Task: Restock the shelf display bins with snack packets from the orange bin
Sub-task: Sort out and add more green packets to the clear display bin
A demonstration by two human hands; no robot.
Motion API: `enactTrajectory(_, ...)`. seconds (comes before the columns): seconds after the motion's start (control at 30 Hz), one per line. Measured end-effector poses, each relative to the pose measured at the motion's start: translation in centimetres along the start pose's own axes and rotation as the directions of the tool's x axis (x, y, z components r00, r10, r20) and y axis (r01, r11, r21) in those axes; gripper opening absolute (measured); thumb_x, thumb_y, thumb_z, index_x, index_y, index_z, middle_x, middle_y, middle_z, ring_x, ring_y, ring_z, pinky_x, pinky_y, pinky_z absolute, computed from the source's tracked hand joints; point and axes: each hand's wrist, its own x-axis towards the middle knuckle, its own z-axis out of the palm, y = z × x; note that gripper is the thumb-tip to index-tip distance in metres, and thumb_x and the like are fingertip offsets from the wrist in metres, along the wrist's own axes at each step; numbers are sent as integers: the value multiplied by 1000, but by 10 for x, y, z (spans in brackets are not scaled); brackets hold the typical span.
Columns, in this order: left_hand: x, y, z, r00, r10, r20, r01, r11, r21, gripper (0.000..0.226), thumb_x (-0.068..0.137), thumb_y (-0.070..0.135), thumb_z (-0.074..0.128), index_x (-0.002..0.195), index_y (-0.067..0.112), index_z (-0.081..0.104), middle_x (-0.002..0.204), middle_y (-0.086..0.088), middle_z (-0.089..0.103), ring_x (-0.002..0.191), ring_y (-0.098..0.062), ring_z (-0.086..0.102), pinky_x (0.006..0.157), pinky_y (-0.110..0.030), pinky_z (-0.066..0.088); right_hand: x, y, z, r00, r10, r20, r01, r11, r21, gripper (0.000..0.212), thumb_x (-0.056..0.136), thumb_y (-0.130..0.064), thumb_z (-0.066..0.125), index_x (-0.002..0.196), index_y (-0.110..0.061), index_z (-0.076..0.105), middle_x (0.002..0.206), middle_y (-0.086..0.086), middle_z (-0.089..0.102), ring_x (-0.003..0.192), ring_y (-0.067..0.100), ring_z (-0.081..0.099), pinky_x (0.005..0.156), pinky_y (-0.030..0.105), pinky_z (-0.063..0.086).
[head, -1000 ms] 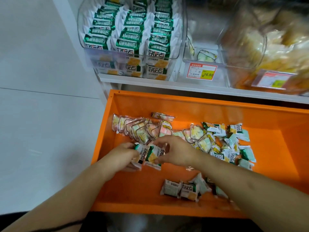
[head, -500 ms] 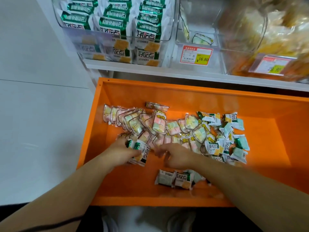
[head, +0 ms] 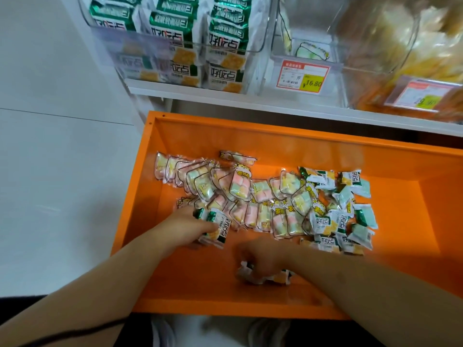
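Down in the orange bin (head: 275, 144) my left hand (head: 186, 225) grips green-and-white snack packets (head: 216, 225); right hand (head: 263, 260) clutches more, blurry.

Both bare forearms reach forward and down, converging. The left hand (head: 186, 225) is curled, fingers closed around a small stack it grips. The right hand (head: 263, 259) is knuckles-up, fingers bent downward and blurred, its grasp unclear.
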Motion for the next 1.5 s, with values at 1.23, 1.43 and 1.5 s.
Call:
enactTrajectory(1.23,-179,153,-38,832,554,-19,-483,708,-516,31,99,12,67,131,11,68,122,-15,76,112,-37,73,98,-55,58,-242,-141,-174,326,258,-910,637,652,412,51,91,-17,81,131,-46,65,114,-24,71,105,5,70,86,23,58)
enactTrajectory(1.43,-180,159,-32,806,590,54,-453,672,-586,37,89,27,74,121,8,75,123,-23,73,114,-42,70,108,-63,50,-241,-141,-173,318,218,-923,606,702,374,51,92,-23,80,132,-50,64,112,-23,70,98,10,71,83,20,56)
enactTrajectory(1.5,-180,158,-29,786,608,111,-448,685,-575,31,89,30,81,115,13,78,124,-22,72,116,-38,69,108,-58,52,-240,-142,-171,307,189,-933,576,744,340,51,92,-29,80,133,-53,61,117,-21,69,108,8,68,89,25,56)
